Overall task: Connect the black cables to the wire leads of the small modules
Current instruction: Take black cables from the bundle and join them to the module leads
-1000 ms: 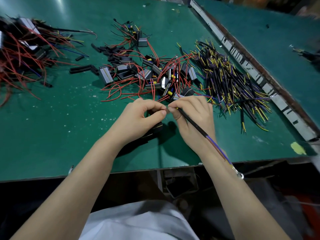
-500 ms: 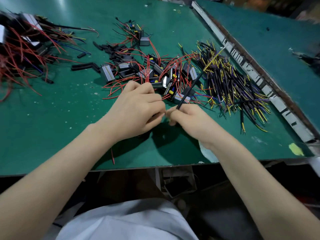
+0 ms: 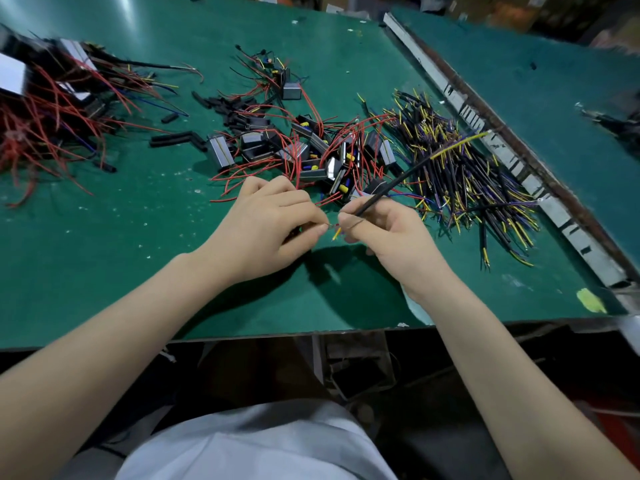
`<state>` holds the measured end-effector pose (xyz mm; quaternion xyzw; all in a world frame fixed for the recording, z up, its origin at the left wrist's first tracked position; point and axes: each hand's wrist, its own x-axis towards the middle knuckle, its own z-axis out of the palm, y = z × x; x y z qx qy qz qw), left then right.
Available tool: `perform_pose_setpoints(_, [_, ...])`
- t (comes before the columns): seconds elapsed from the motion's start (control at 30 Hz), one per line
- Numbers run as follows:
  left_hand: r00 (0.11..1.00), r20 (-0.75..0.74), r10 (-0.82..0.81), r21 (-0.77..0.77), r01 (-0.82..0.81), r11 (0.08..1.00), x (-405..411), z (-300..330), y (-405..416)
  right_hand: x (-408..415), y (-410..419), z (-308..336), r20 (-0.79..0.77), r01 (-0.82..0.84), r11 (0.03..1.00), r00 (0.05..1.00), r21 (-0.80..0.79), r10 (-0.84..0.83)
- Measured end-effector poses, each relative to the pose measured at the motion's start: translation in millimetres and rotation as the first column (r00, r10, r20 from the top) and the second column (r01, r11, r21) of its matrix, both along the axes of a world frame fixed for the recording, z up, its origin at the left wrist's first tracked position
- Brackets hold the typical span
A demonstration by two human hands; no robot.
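Observation:
My right hand (image 3: 388, 233) pinches a black cable (image 3: 412, 171) whose far end, with yellow and purple leads, points up to the right over the cable pile. My left hand (image 3: 263, 226) pinches a thin red wire lead (image 3: 323, 201) that runs back to the small modules (image 3: 311, 157) in the middle of the green table (image 3: 104, 254). The fingertips of both hands almost meet, with bare wire ends and a short yellow tip (image 3: 336, 233) between them. The module in my left hand is mostly hidden under the fingers.
A heap of black cables with yellow and purple ends (image 3: 467, 174) lies at the right beside a metal strip (image 3: 519, 168). Finished modules with red wires (image 3: 52, 109) are piled at the far left. Black sleeve pieces (image 3: 176, 138) lie behind the hands. The table's front edge runs just below my wrists.
The black cable has flipped: one second ago it trailed back along my right forearm, now it points away over the cable pile. Both hands stay together at the wire ends.

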<state>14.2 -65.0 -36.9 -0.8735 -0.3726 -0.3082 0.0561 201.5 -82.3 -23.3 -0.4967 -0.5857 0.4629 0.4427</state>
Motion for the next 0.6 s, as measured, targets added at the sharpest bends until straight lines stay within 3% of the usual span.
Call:
perform_pose_setpoints(0.17, [0.999, 0.031, 0.022, -0.01, -0.021, 1.0, 4.1, -3.4, 0.4, 0.9, 0.4, -3.6, 0.002, 0.02, 1.0, 1.0, -0.005, -0.02])
perform_pose_setpoints(0.4, [0.995, -0.092, 0.043, 0.256, -0.018, 0.966, 6.2, -5.1, 2.0, 3.3, 4.7, -4.0, 0.011, 0.091, 0.98, 0.996, -0.174, -0.091])
perform_pose_setpoints(0.6, [0.995, -0.085, 0.052, 0.345, -0.02, 0.939, 7.5, -6.1, 2.9, 7.3, 8.1, -0.2, 0.015, 0.048, 0.965, 0.999, -0.256, -0.046])
